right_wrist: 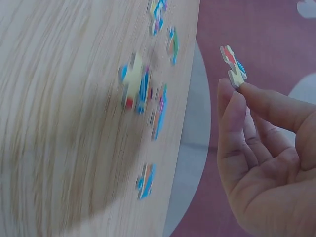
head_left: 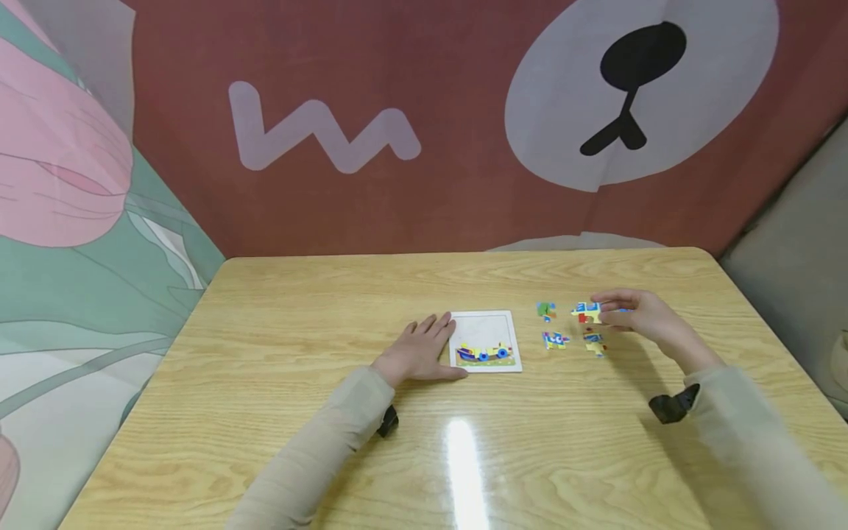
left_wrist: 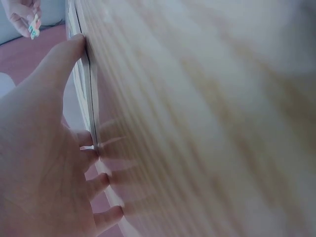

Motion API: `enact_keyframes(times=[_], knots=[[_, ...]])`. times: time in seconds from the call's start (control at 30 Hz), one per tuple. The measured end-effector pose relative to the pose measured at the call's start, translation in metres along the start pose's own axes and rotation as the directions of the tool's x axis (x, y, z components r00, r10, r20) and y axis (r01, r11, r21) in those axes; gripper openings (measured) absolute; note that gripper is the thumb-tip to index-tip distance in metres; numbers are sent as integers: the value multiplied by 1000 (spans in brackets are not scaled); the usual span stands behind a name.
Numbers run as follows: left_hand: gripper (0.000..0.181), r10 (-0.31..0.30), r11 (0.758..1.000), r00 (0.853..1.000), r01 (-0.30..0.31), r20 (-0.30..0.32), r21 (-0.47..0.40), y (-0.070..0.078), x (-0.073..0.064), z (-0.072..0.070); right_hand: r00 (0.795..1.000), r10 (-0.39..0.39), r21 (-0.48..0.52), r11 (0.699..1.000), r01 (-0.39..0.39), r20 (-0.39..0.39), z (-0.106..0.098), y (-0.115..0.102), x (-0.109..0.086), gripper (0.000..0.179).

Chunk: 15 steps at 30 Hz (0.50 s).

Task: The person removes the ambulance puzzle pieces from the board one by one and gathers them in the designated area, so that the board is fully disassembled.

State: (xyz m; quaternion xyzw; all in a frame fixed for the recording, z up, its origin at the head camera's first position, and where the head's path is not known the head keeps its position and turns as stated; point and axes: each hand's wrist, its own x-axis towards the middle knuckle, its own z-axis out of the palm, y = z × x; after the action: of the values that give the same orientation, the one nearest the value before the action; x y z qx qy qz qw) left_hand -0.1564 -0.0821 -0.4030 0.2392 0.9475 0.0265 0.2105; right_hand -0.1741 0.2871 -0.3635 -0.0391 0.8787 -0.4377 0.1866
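Note:
My right hand (head_left: 639,318) pinches a jigsaw piece (right_wrist: 230,55), yellow, red and blue, between thumb and fingertips. It holds the piece up off the table at the right. My left hand (head_left: 420,352) lies with fingers spread at the left side of a white puzzle tray (head_left: 480,324). Its thumb reaches along the tray's near left corner, and its fingertips touch the left edge. Joined pieces (head_left: 485,354) fill the bottom of the tray with part of a colourful vehicle picture. The upper part of the tray is bare white.
Right of the tray lie several loose pieces: a green one (head_left: 546,310), a blue and purple one (head_left: 555,340) and a yellow and blue one (head_left: 594,344). More lie partly behind the right hand. A patterned wall covering (head_left: 371,206) rises behind the wooden table (head_left: 298,309).

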Motion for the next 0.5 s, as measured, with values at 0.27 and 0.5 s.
enact_keyframes(times=[0.27,0.5], knots=[[95,-4,1000,1000,4,14,3,0,1,0,1000,16,-18,1000,-16,-17,-17,19,-9,52],[94,-4,1000,1000,4,16,-1,1,-1,-2,999,32,-33,999,-32,-4,-28,38,-15,46]])
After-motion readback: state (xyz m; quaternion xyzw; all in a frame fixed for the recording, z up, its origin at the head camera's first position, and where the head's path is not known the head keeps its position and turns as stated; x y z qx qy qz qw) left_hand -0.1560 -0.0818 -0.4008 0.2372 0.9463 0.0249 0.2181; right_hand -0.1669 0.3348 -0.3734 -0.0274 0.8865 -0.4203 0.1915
